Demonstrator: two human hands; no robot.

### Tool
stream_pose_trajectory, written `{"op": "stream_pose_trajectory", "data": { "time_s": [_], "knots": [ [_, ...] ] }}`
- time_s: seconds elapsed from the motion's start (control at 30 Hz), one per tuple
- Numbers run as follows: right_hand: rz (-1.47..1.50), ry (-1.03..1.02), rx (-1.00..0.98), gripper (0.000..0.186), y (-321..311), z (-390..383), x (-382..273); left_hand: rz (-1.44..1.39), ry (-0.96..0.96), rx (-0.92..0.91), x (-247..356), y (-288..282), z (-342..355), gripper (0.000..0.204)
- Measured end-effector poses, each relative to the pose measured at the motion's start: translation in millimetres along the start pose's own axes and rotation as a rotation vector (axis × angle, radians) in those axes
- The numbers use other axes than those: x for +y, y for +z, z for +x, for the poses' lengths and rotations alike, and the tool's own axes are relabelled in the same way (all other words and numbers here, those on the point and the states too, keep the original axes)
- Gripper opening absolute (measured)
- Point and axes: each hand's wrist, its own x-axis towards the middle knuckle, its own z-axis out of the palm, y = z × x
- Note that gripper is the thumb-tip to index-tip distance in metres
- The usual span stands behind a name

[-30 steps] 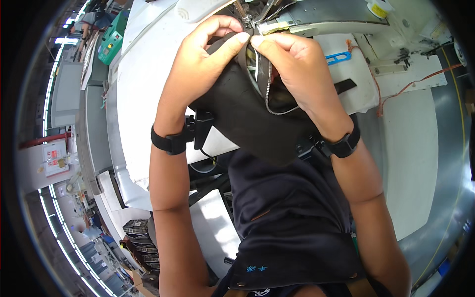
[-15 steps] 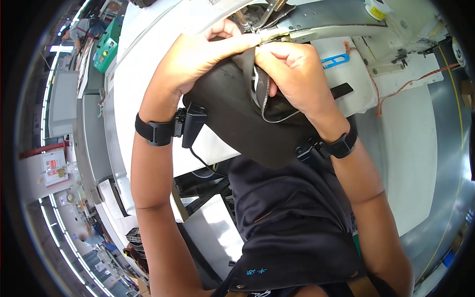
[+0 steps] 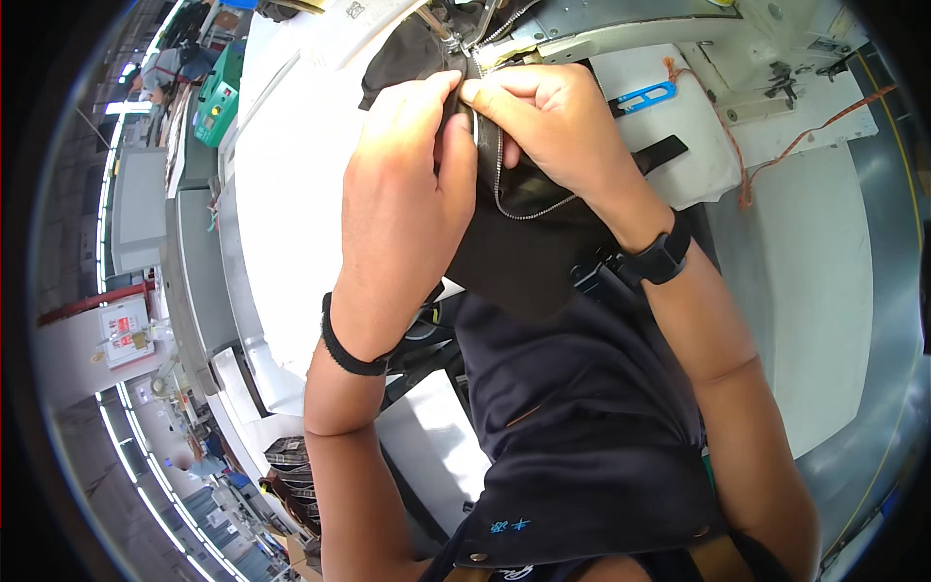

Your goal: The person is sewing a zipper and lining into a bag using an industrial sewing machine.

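A black fabric piece (image 3: pixel 514 252) with a silver zipper (image 3: pixel 504 189) hangs from the sewing machine's needle area (image 3: pixel 465 44) down toward my lap. My left hand (image 3: pixel 407 204) lies over the fabric's left side, its thumb and fingertips pinching the top edge just below the needle. My right hand (image 3: pixel 543 116) grips the same edge from the right, knuckles up, beside the zipper. Both hands touch at the fingertips. Both wrists carry black bands.
The white sewing machine bed (image 3: pixel 291 194) spreads to the left and a white table top (image 3: pixel 815 291) to the right. A blue plastic part (image 3: pixel 645 95) and a black strap (image 3: pixel 664 152) lie behind my right hand. An orange cord (image 3: pixel 776 160) crosses the table. A green box (image 3: pixel 221 92) stands far left.
My left hand has turned over and come down on top of the fabric, its forearm swinging right. The fabric's top edge has moved up under the needle. My right hand kept its grip.
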Motion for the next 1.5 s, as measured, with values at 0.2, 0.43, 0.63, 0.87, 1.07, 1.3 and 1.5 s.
{"op": "stream_pose_trajectory", "data": {
  "time_s": [0.2, 0.43, 0.63, 0.87, 1.07, 1.3, 1.5],
  "knots": [
    [0.009, 0.053, 0.001, 0.024, 3, -3, -5, 0.146, -0.133, -0.087, 9, -16, 16, 0.023],
    [0.05, 0.053, -0.006, 0.027, 3, -3, -3, 0.015, -0.088, -0.012, 15, -9, 22, 0.023],
    [0.111, 0.088, 0.02, 0.029, 7, -3, -4, -0.074, -0.126, 0.039, 11, -3, 13, 0.025],
    [0.179, 0.098, 0.006, 0.026, 8, -4, -1, -0.113, -0.113, 0.105, 6, 5, 11, 0.022],
    [0.206, 0.089, -0.017, 0.024, 8, -3, 1, -0.03, -0.065, 0.093, 9, 8, 7, 0.022],
    [0.22, 0.127, -0.063, 0.025, 1, -2, -1, 0.024, -0.053, 0.084, 13, 8, 10, 0.022],
    [0.235, 0.133, -0.091, 0.025, -2, 0, 1, 0.008, -0.023, 0.154, 10, 10, 13, 0.019]
  ]
}}
